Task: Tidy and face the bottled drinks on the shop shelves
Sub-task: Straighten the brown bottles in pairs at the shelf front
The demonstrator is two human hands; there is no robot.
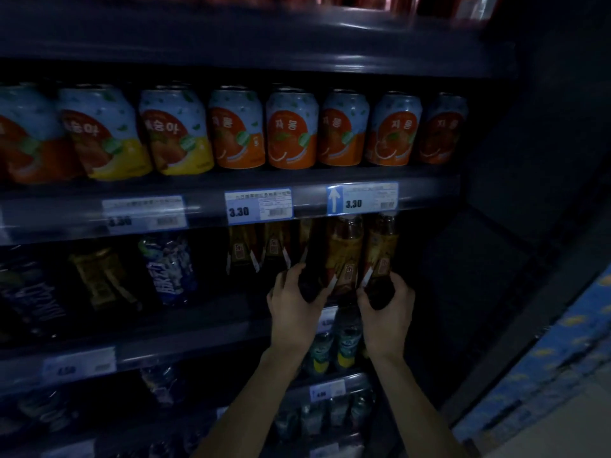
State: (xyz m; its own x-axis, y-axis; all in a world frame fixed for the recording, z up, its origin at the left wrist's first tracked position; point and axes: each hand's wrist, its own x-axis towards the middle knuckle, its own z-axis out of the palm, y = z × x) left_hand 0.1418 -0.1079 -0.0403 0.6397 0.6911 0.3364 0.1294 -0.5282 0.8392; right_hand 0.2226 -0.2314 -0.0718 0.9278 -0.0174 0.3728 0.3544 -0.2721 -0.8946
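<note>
Hands grip brown tea bottles on the middle shelf (pixel 198 312): left hand (pixel 294 305) closed round one bottle (pixel 310 279), right hand (pixel 386 309) round another (pixel 380 259). Risk: turning either could knock over the bottle between (pixel 344 256).

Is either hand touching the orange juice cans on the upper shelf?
No, the left hand and right hand each grip a dark amber-labelled tea bottle one shelf below the orange juice cans.

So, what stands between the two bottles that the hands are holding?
In the head view, one more tea bottle stands between the left hand and the right hand, held by neither.
</note>
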